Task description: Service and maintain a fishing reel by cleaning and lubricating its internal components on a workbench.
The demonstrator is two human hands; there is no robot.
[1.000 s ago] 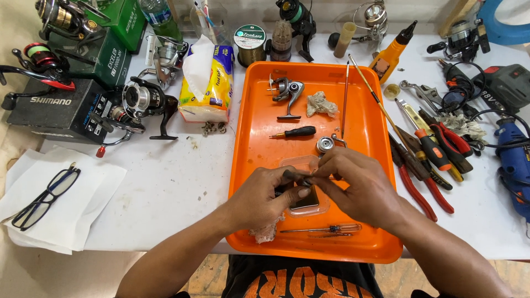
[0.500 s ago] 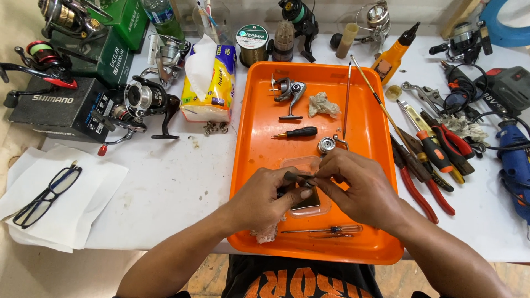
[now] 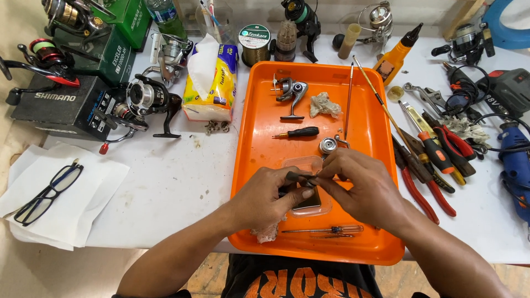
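Both hands meet over the near half of an orange tray point(image 3: 254, 138). My left hand point(image 3: 262, 198) and my right hand point(image 3: 361, 187) pinch the same small dark metal part point(image 3: 301, 178) between thumbs and fingertips. Under them sits a small clear plastic dish point(image 3: 301, 163) with something dark in it, partly hidden. A crumpled rag point(image 3: 265, 234) pokes out below my left hand. Also on the tray lie a silver reel body point(image 3: 291, 91), a black-handled screwdriver point(image 3: 298, 132), a small metal spool point(image 3: 328, 145), a thin rod point(image 3: 349, 99) and an orange-handled screwdriver point(image 3: 326, 229).
Pliers and screwdrivers point(image 3: 430, 160) lie right of the tray, with a blue power tool point(image 3: 516, 160) beyond. A tissue pack point(image 3: 212, 83), a black spinning reel point(image 3: 146, 102) and reel boxes point(image 3: 61, 102) are at the left. Glasses point(image 3: 47, 187) rest on white paper.
The hands stay together over the tray; the fingers shift slightly on the small part. Nothing else has moved.
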